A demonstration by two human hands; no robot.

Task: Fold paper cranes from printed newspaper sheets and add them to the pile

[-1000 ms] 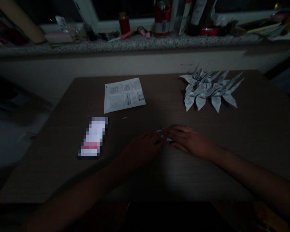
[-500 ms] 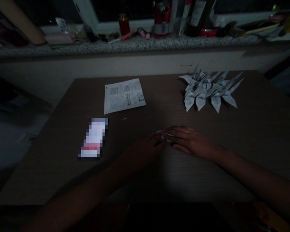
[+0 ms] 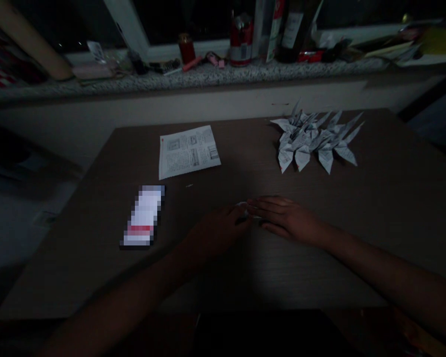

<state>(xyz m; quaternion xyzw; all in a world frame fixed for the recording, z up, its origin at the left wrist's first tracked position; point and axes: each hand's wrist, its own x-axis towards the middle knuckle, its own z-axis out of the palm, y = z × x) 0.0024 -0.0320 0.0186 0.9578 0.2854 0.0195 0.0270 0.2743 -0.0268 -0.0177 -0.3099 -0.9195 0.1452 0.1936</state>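
Between my hands on the table lies a small piece of folded paper (image 3: 244,211), mostly covered by fingers. My left hand (image 3: 221,229) is closed at the paper's left end, its fingertips pinching it, though shadow hides the detail. My right hand (image 3: 284,216) rests over the right part of the paper with fingers stretched out flat and together, pressing down on it. Farther back on the right sits a cluster of folded paper cranes (image 3: 312,136) with pointed ends. A flat printed sheet (image 3: 188,151) lies at the back, left of the cranes.
To the left, a phone (image 3: 143,215) with a lit, blurred screen lies on the wooden table (image 3: 312,277). A tiny paper scrap (image 3: 189,186) is near the sheet. Behind, a stone windowsill (image 3: 208,75) carries a red can (image 3: 241,42), a jar (image 3: 186,48), bottles and clutter.
The camera view has shifted slightly, so the table items appear a little lower and to the left. Both hands stay on the folded paper, with barely any movement of the fingers.
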